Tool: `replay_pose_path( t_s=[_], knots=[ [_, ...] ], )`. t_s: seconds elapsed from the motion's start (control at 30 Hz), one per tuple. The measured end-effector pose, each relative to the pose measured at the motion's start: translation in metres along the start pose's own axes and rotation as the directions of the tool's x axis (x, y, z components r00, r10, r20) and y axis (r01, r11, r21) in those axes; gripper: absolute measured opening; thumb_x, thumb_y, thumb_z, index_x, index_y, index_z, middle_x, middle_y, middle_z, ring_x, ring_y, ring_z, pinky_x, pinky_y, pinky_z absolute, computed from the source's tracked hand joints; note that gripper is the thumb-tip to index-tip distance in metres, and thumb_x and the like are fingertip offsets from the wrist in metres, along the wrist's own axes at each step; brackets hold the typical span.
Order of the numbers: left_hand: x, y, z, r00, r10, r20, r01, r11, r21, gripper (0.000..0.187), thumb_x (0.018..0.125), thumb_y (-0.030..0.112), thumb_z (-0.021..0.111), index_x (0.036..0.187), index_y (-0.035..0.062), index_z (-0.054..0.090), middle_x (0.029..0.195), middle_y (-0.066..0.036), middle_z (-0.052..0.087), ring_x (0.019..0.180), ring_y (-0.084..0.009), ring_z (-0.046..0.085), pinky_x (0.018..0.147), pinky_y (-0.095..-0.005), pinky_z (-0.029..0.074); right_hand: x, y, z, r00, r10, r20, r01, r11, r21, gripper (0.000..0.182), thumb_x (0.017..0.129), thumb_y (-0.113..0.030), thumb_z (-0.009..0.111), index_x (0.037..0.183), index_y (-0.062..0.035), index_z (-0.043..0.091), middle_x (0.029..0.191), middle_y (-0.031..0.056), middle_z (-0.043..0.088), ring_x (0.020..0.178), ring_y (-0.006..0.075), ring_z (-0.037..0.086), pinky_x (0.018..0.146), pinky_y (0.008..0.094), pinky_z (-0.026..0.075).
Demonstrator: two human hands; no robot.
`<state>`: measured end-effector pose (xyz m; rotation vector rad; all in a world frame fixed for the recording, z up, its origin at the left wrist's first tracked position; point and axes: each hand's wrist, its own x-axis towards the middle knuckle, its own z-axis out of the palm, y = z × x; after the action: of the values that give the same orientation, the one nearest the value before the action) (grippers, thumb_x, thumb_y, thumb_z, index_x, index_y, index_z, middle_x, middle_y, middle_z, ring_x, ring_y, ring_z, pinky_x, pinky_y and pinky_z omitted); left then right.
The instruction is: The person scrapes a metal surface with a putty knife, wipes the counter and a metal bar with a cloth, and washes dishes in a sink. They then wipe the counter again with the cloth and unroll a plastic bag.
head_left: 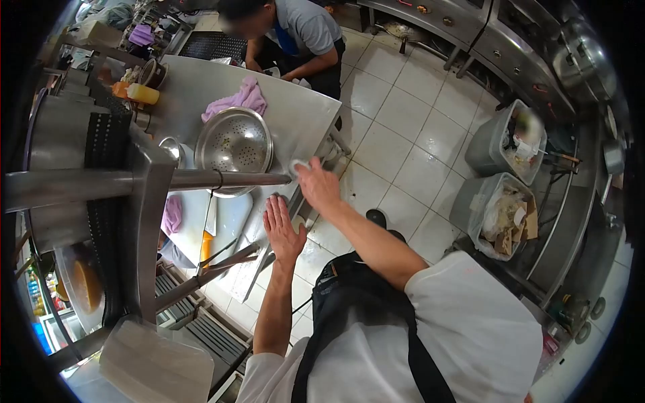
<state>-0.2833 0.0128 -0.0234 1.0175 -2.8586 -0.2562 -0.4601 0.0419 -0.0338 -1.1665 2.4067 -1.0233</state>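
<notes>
Right now your right hand is at the near edge of the desk, fingers closed on a small white thing, maybe a cloth or wad; the view is too blurred there to say which. It sits at your fingertips, just ahead of the hand and touching the desk edge, so it lies forward of you and slightly left. Your left hand lies flat and open, fingers spread, palm down on the white board just beside and below the right, holding nothing. The right is the nearer hand to the white thing; the left is close behind it.

Just beyond the white thing stands the colander, tilted, its bowl facing you; nothing shows inside it. Behind it a pink rag lies crumpled on the desk. A steel bar runs crosswise in front of the colander, its end near your right fingertips. An orange-handled knife lies on the board, its long axis pointing away from you.

To your right on the floor stand two grey bins, both holding paper and scraps. Another person leans over the far end of the desk.
</notes>
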Motion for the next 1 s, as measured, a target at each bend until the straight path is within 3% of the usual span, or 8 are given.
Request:
replay_pose_path(
  t_s=[0.1,0.27,0.33,0.43,0.57,0.63,0.83,1.0],
  knots=[
    [0.001,0.002,-0.004,1.0,0.018,-0.007,-0.017,1.0,0.018,0.094,0.069,0.02,0.067,0.149,-0.0028,0.023,0.155,-0.023,0.025,0.145,-0.0379,0.02,0.117,-0.0499,0.017,0.06,0.038,-0.03,0.988,0.116,-0.097,-0.124,0.989,-0.084,0.023,0.092,-0.019,0.052,0.114,-0.0121,0.056,0.101,0.0201,0.052,0.073,0.0378,0.065,0.063,0.0509,0.054],
    [-0.001,0.002,-0.007,1.0,0.013,-0.002,-0.014,1.0,-0.01,0.091,0.069,0.018,0.064,0.149,-0.0027,0.024,0.155,-0.023,0.026,0.145,-0.0379,0.02,0.117,-0.0495,0.015,0.098,0.063,-0.037,0.838,0.354,-0.414,-0.16,0.887,0.434,0.024,0.097,-0.018,0.048,0.115,-0.0024,0.047,0.101,0.027,0.055,0.091,0.0471,0.059,0.078,0.0517,0.048],
    [0.001,0.0,-0.001,0.999,0.037,-0.029,-0.038,0.998,-0.042,0.093,0.065,0.012,0.059,0.149,-0.0025,0.022,0.155,-0.023,0.025,0.146,-0.0389,0.019,0.118,-0.0508,0.014,0.039,0.03,0.013,0.841,0.475,-0.259,-0.229,0.746,0.625,0.03,0.097,-0.019,0.05,0.116,0.003,0.041,0.109,0.032,0.056,0.103,0.0476,0.056,0.087,0.0497,0.045],
    [0.002,-0.01,0.006,0.999,0.022,0.041,-0.023,0.999,0.042,0.094,0.062,0.009,0.058,0.149,-0.0027,0.024,0.155,-0.023,0.025,0.146,-0.0383,0.019,0.118,-0.0501,0.013,-0.042,-0.001,0.073,0.923,0.365,0.118,-0.283,0.44,0.852,0.031,0.096,-0.018,0.053,0.118,0.002,0.042,0.11,0.0267,0.057,0.105,0.036,0.058,0.092,0.0442,0.043],
    [0.003,-0.007,0.004,0.998,0.045,0.037,-0.045,0.999,0.001,0.095,0.061,0.01,0.057,0.149,-0.0024,0.024,0.155,-0.023,0.025,0.146,-0.0376,0.018,0.118,-0.0499,0.012,0.031,0.038,0.031,0.854,0.513,-0.089,-0.232,0.529,0.817,0.034,0.099,-0.024,0.048,0.122,0.0004,0.042,0.11,0.0243,0.058,0.106,0.0316,0.056,0.093,0.0406,0.042],
    [0.003,-0.006,0.004,0.998,0.063,0.022,-0.064,0.998,0.017,0.095,0.062,0.013,0.058,0.149,-0.0027,0.023,0.156,-0.023,0.024,0.147,-0.0375,0.017,0.118,-0.0496,0.012,0.076,0.068,0.002,0.818,0.575,-0.016,-0.262,0.396,0.88,0.038,0.1,-0.027,0.046,0.124,0.0023,0.041,0.113,0.0264,0.057,0.108,0.0354,0.056,0.094,0.0424,0.042],
    [0.003,-0.006,0.005,0.994,0.1,0.035,-0.1,0.995,0.008,0.097,0.062,0.013,0.058,0.15,-0.003,0.021,0.156,-0.024,0.022,0.146,-0.0402,0.016,0.118,-0.0498,0.012,-0.033,0.002,0.069,0.919,0.394,0.028,-0.215,0.439,0.872,0.037,0.098,-0.016,0.045,0.13,0.0016,0.041,0.127,0.0235,0.051,0.122,0.0331,0.048,0.106,0.0403,0.035],
    [0.004,-0.003,0.001,0.992,0.096,0.078,-0.096,0.995,0.003,0.095,0.065,0.015,0.056,0.15,-0.0038,0.018,0.156,-0.024,0.021,0.146,-0.0403,0.016,0.118,-0.0504,0.012,0.072,0.06,0.011,0.82,0.527,-0.224,-0.131,0.554,0.822,0.028,0.098,-0.017,0.045,0.119,0.0015,0.046,0.116,0.026,0.052,0.108,0.0396,0.053,0.095,0.0443,0.041]
  ],
)
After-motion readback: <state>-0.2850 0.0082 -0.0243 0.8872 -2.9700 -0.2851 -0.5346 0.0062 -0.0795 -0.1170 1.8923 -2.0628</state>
